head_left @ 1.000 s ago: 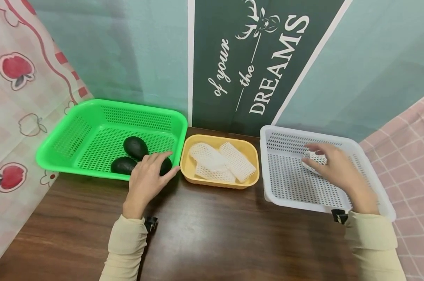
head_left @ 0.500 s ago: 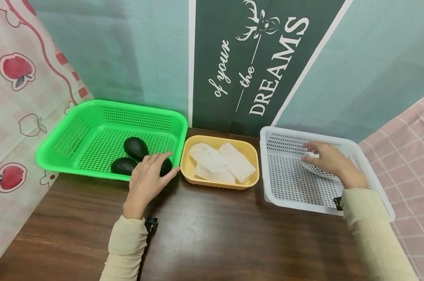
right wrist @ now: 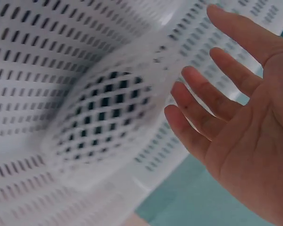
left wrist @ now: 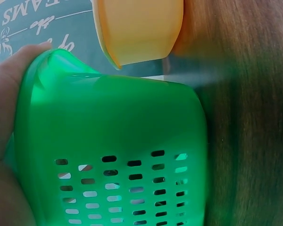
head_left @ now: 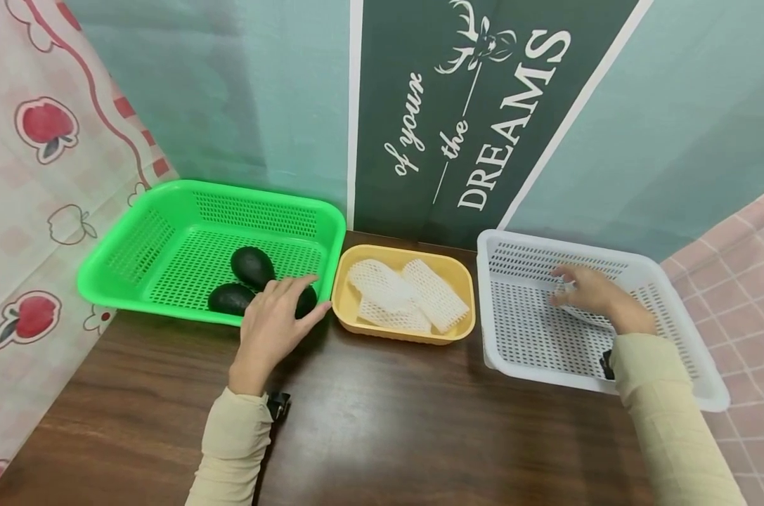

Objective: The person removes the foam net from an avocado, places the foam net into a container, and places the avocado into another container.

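My left hand [head_left: 274,327] lies over the front rim of the green basket [head_left: 179,263], fingers loosely bent, with no clear grip on anything. In that basket sit dark avocados: one at the back [head_left: 252,267], one at the left [head_left: 231,300] and one partly hidden behind the left hand [head_left: 307,302]. Over the white basket [head_left: 521,323] is my right hand [head_left: 599,295]. The right wrist view shows its fingers relaxed and spread, holding nothing. Beside them, a dark thing wrapped in a white foam net [right wrist: 106,117] lies in the white basket, mostly covered by the hand in the head view.
Between the two larger baskets stands a small yellow basket [head_left: 341,302] with several white foam nets [head_left: 438,295]. All stand on a brown wooden table [head_left: 419,422], near a printed cloth backdrop [head_left: 280,105]. Patterned cloths hang at both sides.
The right hand has shifted slightly over the white basket, staying near the netted thing. The left hand keeps its place at the green basket. The head view has turned slightly.
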Demonstrator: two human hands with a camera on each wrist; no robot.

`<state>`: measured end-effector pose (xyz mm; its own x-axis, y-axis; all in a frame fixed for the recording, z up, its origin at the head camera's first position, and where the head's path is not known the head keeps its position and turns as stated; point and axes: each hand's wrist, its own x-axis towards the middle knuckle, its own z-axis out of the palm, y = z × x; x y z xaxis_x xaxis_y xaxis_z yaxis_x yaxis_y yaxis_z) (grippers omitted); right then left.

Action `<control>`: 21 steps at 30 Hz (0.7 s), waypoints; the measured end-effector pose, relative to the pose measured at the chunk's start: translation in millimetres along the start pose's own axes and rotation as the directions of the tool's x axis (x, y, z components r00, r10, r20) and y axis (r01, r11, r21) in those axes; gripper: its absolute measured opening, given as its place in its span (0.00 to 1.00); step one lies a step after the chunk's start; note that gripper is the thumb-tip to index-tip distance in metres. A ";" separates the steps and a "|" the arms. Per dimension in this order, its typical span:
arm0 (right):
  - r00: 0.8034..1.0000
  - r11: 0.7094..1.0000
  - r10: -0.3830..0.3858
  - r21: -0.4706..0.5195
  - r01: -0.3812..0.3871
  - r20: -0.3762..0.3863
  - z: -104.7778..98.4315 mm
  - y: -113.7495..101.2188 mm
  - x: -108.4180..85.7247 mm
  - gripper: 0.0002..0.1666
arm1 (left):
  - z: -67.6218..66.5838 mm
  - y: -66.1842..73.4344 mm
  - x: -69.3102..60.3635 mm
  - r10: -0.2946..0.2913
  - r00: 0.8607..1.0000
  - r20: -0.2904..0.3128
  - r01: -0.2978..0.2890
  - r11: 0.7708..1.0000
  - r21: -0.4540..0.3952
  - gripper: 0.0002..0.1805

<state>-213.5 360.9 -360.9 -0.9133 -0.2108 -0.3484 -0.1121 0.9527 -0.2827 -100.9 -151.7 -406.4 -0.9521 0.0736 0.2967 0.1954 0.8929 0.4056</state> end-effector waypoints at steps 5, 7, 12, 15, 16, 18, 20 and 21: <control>0.999 1.000 0.030 0.001 -0.030 -0.037 5.2 17.4 2.2 0.44 | 1.6 1.5 0.3 0.009 1.000 -0.016 -0.009 1.000 0.000 0.30; 0.996 0.999 0.046 -0.012 -0.047 -0.079 5.0 24.4 0.4 0.46 | 1.8 2.1 0.3 0.009 1.000 -0.019 -0.009 1.000 0.000 0.30; 0.988 0.995 0.098 -0.024 -0.101 -0.119 -2.4 40.0 -8.8 0.55 | 0.8 2.4 1.2 0.013 0.999 -0.035 -0.013 1.000 0.004 0.29; 0.991 0.993 0.110 -0.036 -0.113 -0.074 -4.4 46.6 -12.5 0.58 | 0.0 1.9 1.7 0.016 0.999 -0.042 -0.016 1.000 0.004 0.29; 0.993 0.993 0.110 -0.038 -0.112 -0.051 -4.0 48.0 -13.0 0.58 | -0.2 1.7 1.7 0.016 0.999 -0.043 -0.015 1.000 0.003 0.29; 0.994 0.993 0.109 -0.040 -0.109 -0.011 -1.2 50.5 -12.5 0.57 | -0.3 1.5 1.3 0.013 0.999 -0.041 -0.013 1.000 0.002 0.29; 0.993 0.993 0.114 -0.031 -0.113 0.022 2.1 52.5 -11.8 0.56 | 0.0 1.5 0.8 0.009 0.999 -0.037 -0.009 1.000 -0.003 0.29; 0.992 0.992 0.122 -0.022 -0.122 0.030 3.5 53.5 -11.7 0.57 | 0.4 1.5 0.5 0.007 0.999 -0.032 -0.008 1.000 -0.006 0.29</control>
<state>-207.5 413.5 -375.0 -0.9080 -0.0993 -0.4070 -0.0089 0.9759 -0.2181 -101.1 -150.1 -406.0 -0.9427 0.0660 0.3272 0.2040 0.8898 0.4082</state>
